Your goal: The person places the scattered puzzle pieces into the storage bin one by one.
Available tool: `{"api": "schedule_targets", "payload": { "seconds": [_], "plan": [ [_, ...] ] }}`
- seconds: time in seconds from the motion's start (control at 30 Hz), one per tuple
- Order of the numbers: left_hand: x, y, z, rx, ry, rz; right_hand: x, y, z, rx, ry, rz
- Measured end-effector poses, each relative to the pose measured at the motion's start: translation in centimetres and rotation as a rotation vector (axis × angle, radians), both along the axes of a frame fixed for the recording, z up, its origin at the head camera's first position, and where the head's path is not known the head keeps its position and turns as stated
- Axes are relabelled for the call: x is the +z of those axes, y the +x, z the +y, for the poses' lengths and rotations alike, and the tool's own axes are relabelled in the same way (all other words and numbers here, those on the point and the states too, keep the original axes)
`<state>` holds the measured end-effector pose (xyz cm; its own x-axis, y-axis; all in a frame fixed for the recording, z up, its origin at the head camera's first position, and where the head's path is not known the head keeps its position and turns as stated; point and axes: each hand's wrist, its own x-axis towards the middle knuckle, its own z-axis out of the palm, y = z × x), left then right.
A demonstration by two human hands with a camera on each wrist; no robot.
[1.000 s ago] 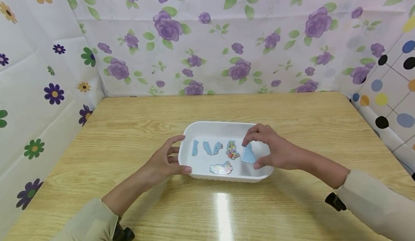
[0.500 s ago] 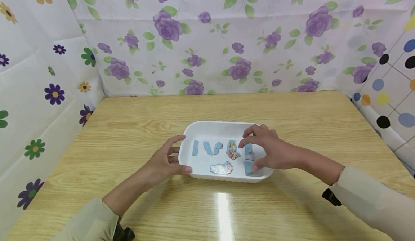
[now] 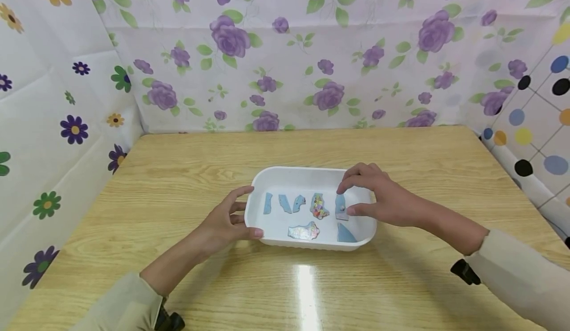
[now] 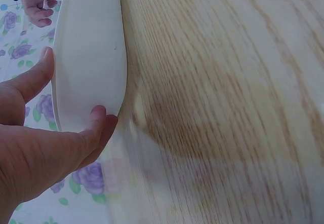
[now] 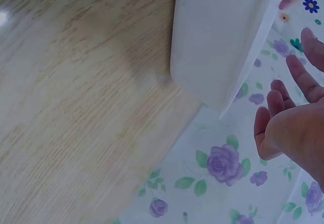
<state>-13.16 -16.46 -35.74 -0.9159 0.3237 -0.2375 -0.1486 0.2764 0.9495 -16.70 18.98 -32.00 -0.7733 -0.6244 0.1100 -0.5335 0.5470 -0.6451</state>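
A white plastic tray (image 3: pixel 327 231) sits on the table with flat, irregular pieces inside. My left hand (image 3: pixel 224 220) holds its left end, thumb at the near rim and fingers against the outside; the left wrist view shows this grip (image 4: pixel 50 138). Above the right end hovers my right hand (image 3: pixel 385 200), thumb and index finger apart over a tall blue piece (image 3: pixel 340 205); contact is unclear. Nothing shows between its fingers in the right wrist view. A blue triangular piece (image 3: pixel 345 233) lies just below, at the tray's near right.
Several other pieces lie in the tray: narrow blue ones (image 3: pixel 267 203) at the left, a multicoloured one (image 3: pixel 318 206) near the middle, and a shiny pale one (image 3: pixel 304 231) in front. Flowered sheeting (image 3: pixel 289 64) stands behind the wooden table (image 3: pixel 187 172).
My right hand lowered the blue triangular piece to the tray's near right and let go of it. It then moved up over the tall blue piece. The left hand stayed put.
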Motion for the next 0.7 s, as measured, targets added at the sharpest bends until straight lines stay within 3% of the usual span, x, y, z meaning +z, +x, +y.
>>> {"api": "schedule_targets", "payload": {
  "seconds": [0.3, 0.5, 0.63, 0.7],
  "plan": [
    [0.0, -0.2, 0.1, -0.014, 0.008, 0.004, -0.4, 0.3, 1.2, -0.059, -0.019, -0.022],
    [0.2, 0.0, -0.1, -0.01, 0.0, 0.016, 0.1, 0.2, 2.5, -0.136, 0.031, 0.041],
    [0.5, 0.0, -0.4, 0.022, -0.078, 0.063, 0.9, 0.2, 3.6, -0.225, 0.081, 0.112],
    [0.7, -0.1, -0.7, 0.037, -0.177, 0.146, 1.1, 0.4, 4.2, -0.276, 0.118, 0.135]
  ]
}}
